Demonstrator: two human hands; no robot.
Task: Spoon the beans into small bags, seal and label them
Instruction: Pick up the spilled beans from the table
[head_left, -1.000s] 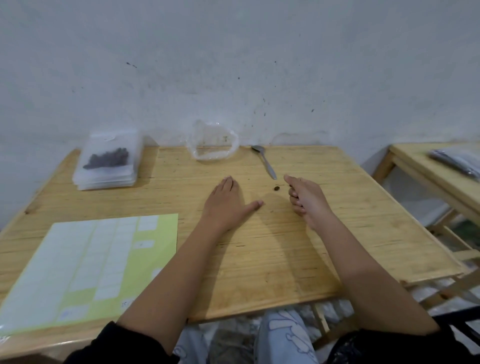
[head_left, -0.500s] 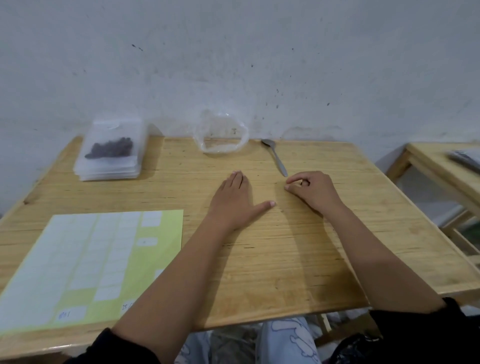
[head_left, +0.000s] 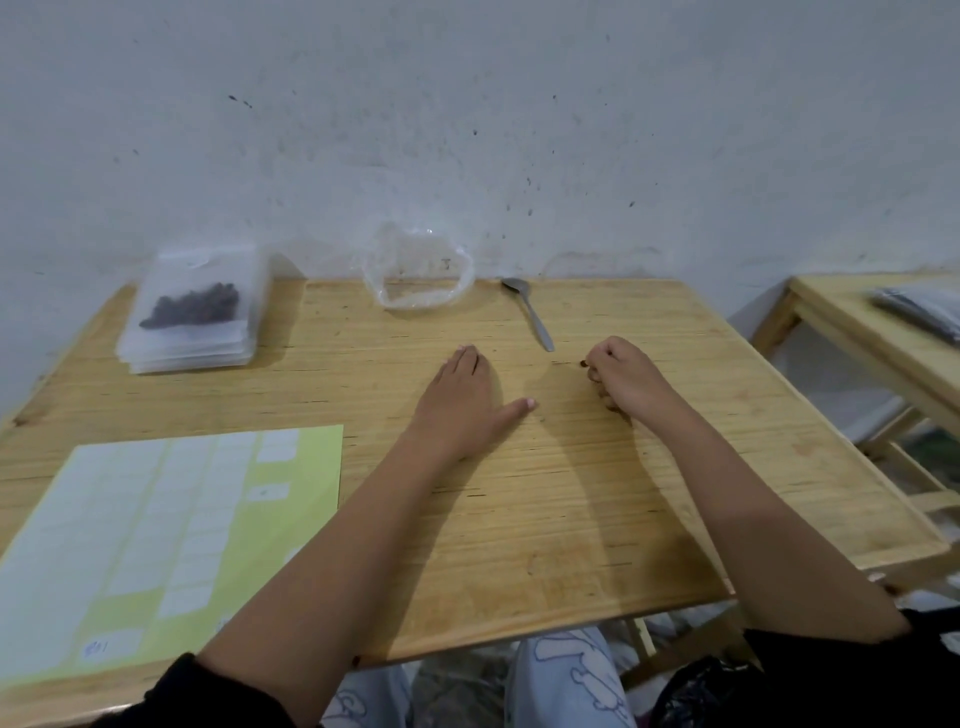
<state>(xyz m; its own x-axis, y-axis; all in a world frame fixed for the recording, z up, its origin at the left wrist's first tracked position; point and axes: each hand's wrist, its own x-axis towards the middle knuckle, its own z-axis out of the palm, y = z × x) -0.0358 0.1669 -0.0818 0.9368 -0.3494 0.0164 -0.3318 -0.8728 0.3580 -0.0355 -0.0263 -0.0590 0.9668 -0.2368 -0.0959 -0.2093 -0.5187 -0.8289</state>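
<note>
Left hand (head_left: 467, 405) lay flat, fingers straight, unmoved. Right hand (head_left: 623, 379) had curled in and pinched the 1 stray bean (head_left: 583, 363) off the table (head_left: 571, 519), near the spoon (head_left: 530, 314). Bagged beans (head_left: 192, 306) sat far left; likely tidying up, with that bean to be bagged.

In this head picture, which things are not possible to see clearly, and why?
- Head view, label sheet: its writing is too small and blurred to read.
- Head view, grey thing on the side table: cut off by the right edge.
- Head view, right hand: it pinches a bean, but its curled fingers hide whether it holds more.
- Head view, stack of bags: too blurred to count.
</note>
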